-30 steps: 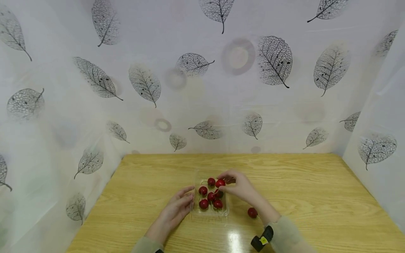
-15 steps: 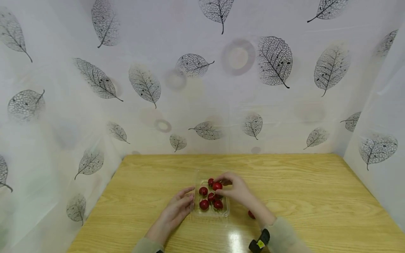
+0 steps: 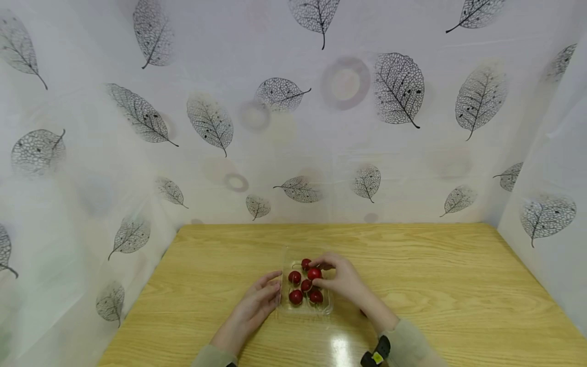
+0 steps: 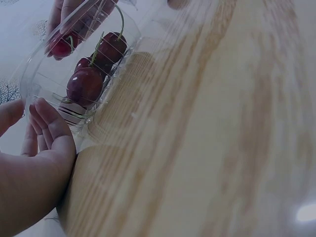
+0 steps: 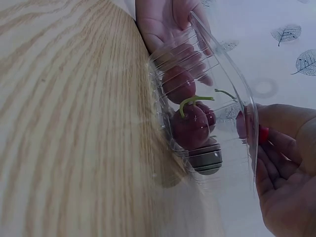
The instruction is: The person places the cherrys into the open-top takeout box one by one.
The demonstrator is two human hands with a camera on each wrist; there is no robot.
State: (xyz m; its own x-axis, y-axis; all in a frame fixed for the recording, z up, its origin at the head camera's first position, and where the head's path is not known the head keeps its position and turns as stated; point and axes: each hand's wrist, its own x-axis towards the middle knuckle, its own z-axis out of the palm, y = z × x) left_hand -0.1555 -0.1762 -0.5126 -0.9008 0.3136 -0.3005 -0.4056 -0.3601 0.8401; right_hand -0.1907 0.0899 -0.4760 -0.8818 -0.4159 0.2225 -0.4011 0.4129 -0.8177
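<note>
A clear plastic box [image 3: 290,309] stands on the table with several dark red cherries in it, such as the one at its front left [image 3: 295,297]. My right hand [image 3: 343,279] pinches a brighter red cherry [image 3: 314,274] between thumb and fingers over the box's right side. That same cherry [image 4: 63,46] hangs above the others in the left wrist view. With fairly straight fingers, my left hand [image 3: 257,307] touches the left wall of the box. Green stems [image 5: 190,103] rise from the cherries in the right wrist view.
A loose cherry [image 3: 363,312] lies on the wooden table [image 3: 220,255], mostly hidden by my right forearm. Pale curtains [image 3: 302,137] with a leaf print hang behind the table and at both sides. A black strap [image 3: 377,351] sits at my right wrist.
My right hand has moved slightly left and toward me, lowering the pinched cherry in the picture. My right forearm now covers most of the loose cherry. The left hand stays in place.
</note>
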